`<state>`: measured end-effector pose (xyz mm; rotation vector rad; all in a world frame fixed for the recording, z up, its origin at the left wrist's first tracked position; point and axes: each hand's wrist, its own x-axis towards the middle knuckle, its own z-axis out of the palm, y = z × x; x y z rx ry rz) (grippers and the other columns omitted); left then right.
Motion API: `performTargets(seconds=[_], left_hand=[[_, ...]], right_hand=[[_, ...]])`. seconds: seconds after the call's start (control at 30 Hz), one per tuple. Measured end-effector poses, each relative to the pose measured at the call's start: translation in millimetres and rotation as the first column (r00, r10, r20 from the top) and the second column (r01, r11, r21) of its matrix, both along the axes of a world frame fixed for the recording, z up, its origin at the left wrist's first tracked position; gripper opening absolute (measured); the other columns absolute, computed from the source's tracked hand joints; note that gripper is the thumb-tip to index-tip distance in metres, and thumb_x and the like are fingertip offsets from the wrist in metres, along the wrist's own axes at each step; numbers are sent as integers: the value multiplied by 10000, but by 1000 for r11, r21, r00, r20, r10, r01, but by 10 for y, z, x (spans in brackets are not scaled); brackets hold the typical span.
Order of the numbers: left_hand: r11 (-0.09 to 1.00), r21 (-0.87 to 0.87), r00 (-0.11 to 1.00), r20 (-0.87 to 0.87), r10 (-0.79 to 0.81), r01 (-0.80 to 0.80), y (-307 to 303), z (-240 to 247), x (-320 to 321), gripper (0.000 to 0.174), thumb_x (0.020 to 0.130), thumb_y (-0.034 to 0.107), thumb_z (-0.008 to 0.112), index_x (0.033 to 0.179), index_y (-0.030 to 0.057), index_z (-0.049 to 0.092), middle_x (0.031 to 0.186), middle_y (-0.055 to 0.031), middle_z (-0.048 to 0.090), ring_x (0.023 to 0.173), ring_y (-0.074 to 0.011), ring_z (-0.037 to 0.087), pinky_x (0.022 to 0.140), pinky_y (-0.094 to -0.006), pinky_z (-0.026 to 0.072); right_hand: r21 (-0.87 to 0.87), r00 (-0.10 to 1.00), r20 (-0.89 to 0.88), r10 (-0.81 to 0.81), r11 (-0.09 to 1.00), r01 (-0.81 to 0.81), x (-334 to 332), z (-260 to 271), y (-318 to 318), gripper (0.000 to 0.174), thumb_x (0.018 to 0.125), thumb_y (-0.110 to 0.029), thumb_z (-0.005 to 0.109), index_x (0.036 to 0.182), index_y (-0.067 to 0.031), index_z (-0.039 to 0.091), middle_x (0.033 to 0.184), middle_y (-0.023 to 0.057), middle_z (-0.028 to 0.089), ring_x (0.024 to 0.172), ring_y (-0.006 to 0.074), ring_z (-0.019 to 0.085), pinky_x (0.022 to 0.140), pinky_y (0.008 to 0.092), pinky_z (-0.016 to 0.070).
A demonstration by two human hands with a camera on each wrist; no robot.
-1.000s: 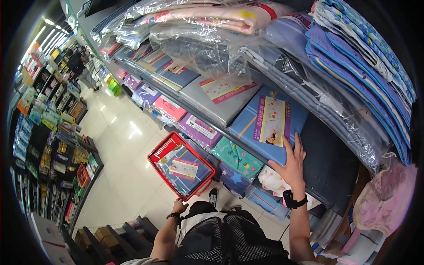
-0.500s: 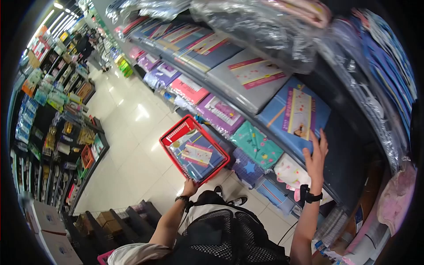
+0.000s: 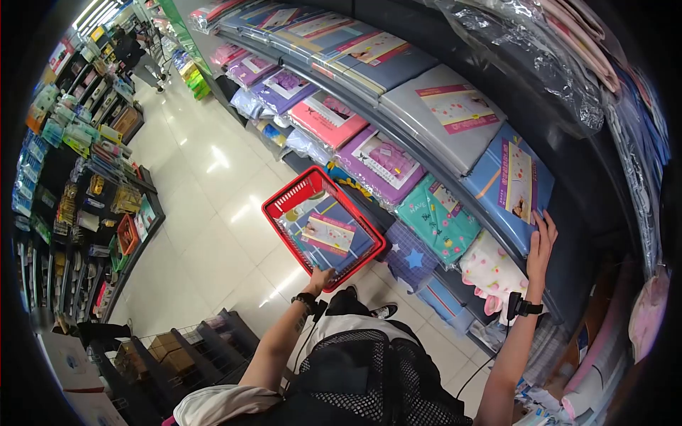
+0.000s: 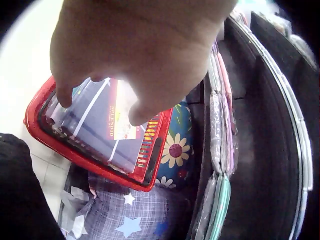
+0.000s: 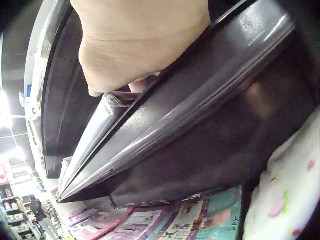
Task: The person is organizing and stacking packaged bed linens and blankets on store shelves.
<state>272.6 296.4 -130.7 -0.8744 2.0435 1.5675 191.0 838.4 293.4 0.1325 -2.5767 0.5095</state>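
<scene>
In the head view my left hand (image 3: pixel 321 281) reaches over the near edge of a red basket (image 3: pixel 272 201), beside a clear-wrapped blue package (image 3: pixel 331 216). In the left wrist view its spread, slightly bent fingers are over that package (image 4: pixel 95 112); contact is unclear. On the shelf at the right, my right hand (image 3: pixel 541 248) touches the near edge of a blue package with a pink and yellow label (image 3: pixel 520 181). Its fingers lie extended there, while in the right wrist view the hand (image 5: pixel 142 42) partly covers the shelf edge (image 5: pixel 165 117).
A grey package (image 3: pixel 458 113) adjoins the blue one. Purple (image 3: pixel 380 163) and green (image 3: pixel 437 220) packages line the lower shelf. Plastic-wrapped bedding (image 3: pixel 547 78) hangs above. Tiled floor (image 3: pixel 206 234) extends left, with a person (image 3: pixel 135 57) farther along the aisle and shelves opposite.
The head view has shifted, so shelf goods appear farther right. My left hand has moved from the basket's corner to over its inside edge. My right hand has stayed at the blue package.
</scene>
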Motion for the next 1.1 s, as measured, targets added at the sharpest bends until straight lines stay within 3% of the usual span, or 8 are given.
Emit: performTargets(seconds=[0.17,0.23,0.47,0.53,0.77,0.97,1.07,1.1], left_hand=[[966,247,995,83,59,-78,-59,279,-51,631,883,272,715,1351,-37,424,1181,-188,628,910,-284,658,710,-386,578],[853,500,987,16,161,-148,-81,47,-21,649,905,239,684,1397,-27,354,1295,-200,558,1013,-300,629,755,-420,575],[898,425,993,52,104,-116,-99,98,32,499,951,169,610,1381,20,405,1253,-180,586,1139,-333,612,854,-450,543],[806,529,964,121,238,-265,-58,67,7,465,955,159,598,1359,22,413,1255,-174,575,1134,-333,599,842,-462,539],[855,443,963,114,244,-269,-2,202,-99,473,941,207,630,1324,15,429,1249,-183,568,1106,-339,600,821,-521,539],[893,283,916,303,264,-351,71,181,-340,590,925,304,651,1370,-22,442,1395,-230,505,1181,-367,563,872,-548,510],[913,151,873,388,297,-378,175,501,-449,815,844,347,732,1451,-84,399,1432,-255,528,1279,-386,558,1021,-516,473],[939,82,883,378,279,-333,95,-166,-464,793,842,387,718,1428,-73,446,1443,-251,530,1313,-387,540,1052,-475,467]], right_hand=[[-16,1000,19,-7,1000,7,-3,29,3,482,1065,-376,396,1346,-55,621,1474,188,477,1343,373,420,1148,459,291],[-33,1000,13,-4,999,5,-23,3,43,475,1066,-364,394,1341,-53,625,1468,186,484,1342,369,427,1148,453,293],[-48,1000,13,2,999,-1,-33,-32,81,460,1061,-351,415,1335,-49,628,1459,176,496,1343,359,437,1150,444,294],[-55,1000,19,3,998,-2,-30,-19,61,457,1049,-354,445,1338,-48,626,1461,177,494,1345,359,437,1149,445,296],[-44,1000,20,-20,999,21,-16,26,-22,448,1000,-326,552,1344,-47,619,1464,182,489,1347,361,439,1144,448,304],[-84,1000,17,14,996,-13,-41,3,21,425,1022,-300,519,1346,-43,613,1466,182,490,1345,356,447,1143,452,309],[-66,1000,23,22,998,-20,-48,-12,44,424,1037,-294,491,1352,-34,602,1460,189,492,1343,362,448,1142,462,309],[-55,1000,20,23,998,-22,-52,4,26,425,1045,-292,477,1351,-23,597,1460,189,487,1350,353,446,1146,450,310]])
